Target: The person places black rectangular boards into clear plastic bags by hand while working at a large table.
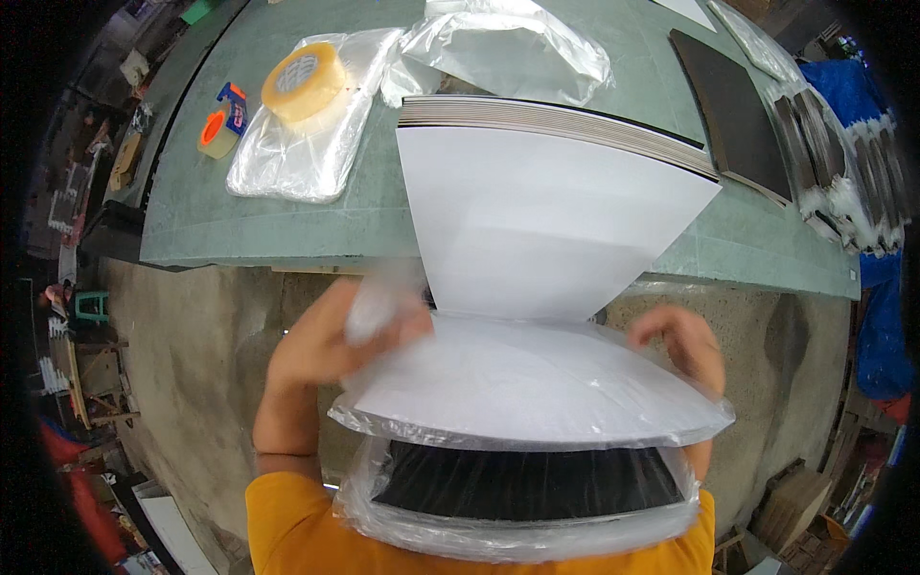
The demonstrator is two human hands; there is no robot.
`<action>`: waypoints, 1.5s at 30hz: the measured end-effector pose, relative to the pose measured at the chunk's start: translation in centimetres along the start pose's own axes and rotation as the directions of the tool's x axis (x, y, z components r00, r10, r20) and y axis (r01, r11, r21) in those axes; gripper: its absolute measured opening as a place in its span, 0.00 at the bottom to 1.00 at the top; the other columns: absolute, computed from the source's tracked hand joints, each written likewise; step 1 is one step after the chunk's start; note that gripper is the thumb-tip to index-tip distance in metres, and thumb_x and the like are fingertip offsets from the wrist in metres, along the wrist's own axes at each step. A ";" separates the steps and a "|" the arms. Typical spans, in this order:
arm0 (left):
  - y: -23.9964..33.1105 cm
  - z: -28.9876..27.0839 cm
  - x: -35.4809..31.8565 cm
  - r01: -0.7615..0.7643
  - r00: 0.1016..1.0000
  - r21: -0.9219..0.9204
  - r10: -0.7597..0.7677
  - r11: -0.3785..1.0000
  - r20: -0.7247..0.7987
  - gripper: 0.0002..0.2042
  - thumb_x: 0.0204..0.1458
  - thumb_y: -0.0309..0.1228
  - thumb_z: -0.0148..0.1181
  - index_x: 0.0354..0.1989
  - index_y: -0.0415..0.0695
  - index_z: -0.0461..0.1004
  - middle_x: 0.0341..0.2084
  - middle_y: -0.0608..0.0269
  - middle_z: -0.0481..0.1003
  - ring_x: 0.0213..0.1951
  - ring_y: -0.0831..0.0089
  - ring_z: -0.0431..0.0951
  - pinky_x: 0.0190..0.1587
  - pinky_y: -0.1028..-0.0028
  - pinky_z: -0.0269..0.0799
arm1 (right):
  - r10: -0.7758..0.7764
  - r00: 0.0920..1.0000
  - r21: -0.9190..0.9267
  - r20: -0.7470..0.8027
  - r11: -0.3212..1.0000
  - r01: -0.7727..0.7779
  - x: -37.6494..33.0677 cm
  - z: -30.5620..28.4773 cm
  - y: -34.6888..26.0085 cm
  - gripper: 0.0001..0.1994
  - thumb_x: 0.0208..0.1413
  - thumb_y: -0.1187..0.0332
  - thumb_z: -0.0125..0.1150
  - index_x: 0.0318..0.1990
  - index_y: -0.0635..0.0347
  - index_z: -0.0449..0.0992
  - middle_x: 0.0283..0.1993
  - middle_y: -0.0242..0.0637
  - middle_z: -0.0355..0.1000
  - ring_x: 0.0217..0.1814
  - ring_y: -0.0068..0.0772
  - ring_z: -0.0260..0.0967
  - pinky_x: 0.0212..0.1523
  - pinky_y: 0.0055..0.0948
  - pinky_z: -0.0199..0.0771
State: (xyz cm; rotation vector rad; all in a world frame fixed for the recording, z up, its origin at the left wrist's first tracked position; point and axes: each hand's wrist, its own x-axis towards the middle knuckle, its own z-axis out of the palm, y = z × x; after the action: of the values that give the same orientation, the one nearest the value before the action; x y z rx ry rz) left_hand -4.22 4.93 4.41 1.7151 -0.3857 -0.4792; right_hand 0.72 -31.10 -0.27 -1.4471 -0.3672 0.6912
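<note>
A thick stack of white-topped boards (546, 211) with layered edges leans over the table's near edge toward me. Against its lower end sits a white panel in a clear plastic bag (537, 383), and a black panel (527, 482) shows through plastic below that. My left hand (388, 331) is at the panel's left upper corner, blurred by motion. It appears closed on a whitish bunch of the bag's film. Beyond the panel's right upper corner, my right hand (680, 340) is loosely curled with its fingers apart, and nothing shows in it.
On the green table (383, 230) lie flat plastic bags (297, 158) with a large tape roll (304, 81) on top, beside a tape dispenser (223, 122). Crumpled film (508, 43) lies behind the stack. A dark board (733, 115) and wrapped bundles (834, 163) are at right.
</note>
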 end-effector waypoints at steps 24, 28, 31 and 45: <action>1.7 2.1 7.2 -0.152 0.922 0.104 0.179 0.983 -0.344 0.30 0.39 0.27 0.60 0.53 0.43 0.56 0.35 0.62 0.69 0.35 0.75 0.69 0.42 0.75 0.64 | -0.181 0.983 0.120 -0.009 0.976 0.181 8.1 7.9 -4.9 0.20 0.39 0.67 0.66 0.40 0.64 0.68 0.37 0.29 0.68 0.37 0.23 0.64 0.37 0.23 0.66; 3.3 0.8 6.9 -0.176 0.849 -0.336 -0.030 0.925 -0.527 0.33 0.30 0.17 0.60 0.51 0.43 0.58 0.34 0.59 0.70 0.35 0.74 0.71 0.41 0.77 0.66 | -0.086 0.991 -0.060 0.104 0.994 0.092 6.9 6.0 -2.1 0.23 0.37 0.70 0.67 0.42 0.65 0.67 0.38 0.31 0.68 0.39 0.22 0.64 0.40 0.24 0.66; 1.5 0.0 6.7 -0.091 0.906 -0.182 0.006 0.979 -0.424 0.34 0.29 0.20 0.61 0.52 0.41 0.58 0.33 0.58 0.71 0.34 0.75 0.73 0.37 0.82 0.67 | 0.002 0.945 -0.140 0.328 0.989 0.047 6.1 3.7 -0.2 0.22 0.38 0.70 0.66 0.42 0.66 0.67 0.39 0.33 0.69 0.40 0.22 0.65 0.41 0.23 0.65; -0.9 3.4 8.5 0.132 0.930 -0.072 -0.149 0.989 -0.335 0.17 0.39 0.34 0.64 0.34 0.37 0.71 0.24 0.64 0.72 0.29 0.78 0.69 0.33 0.76 0.65 | -0.291 0.852 -0.023 -0.436 0.949 0.313 6.5 3.3 -2.1 0.09 0.44 0.77 0.55 0.36 0.67 0.69 0.30 0.33 0.68 0.31 0.24 0.65 0.39 0.23 0.66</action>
State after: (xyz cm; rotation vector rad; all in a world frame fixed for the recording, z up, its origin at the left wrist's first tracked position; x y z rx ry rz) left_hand 1.31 -2.04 2.04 1.7456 -0.0013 -0.2834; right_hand 4.00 -24.42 1.03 -1.4096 -0.2172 0.1088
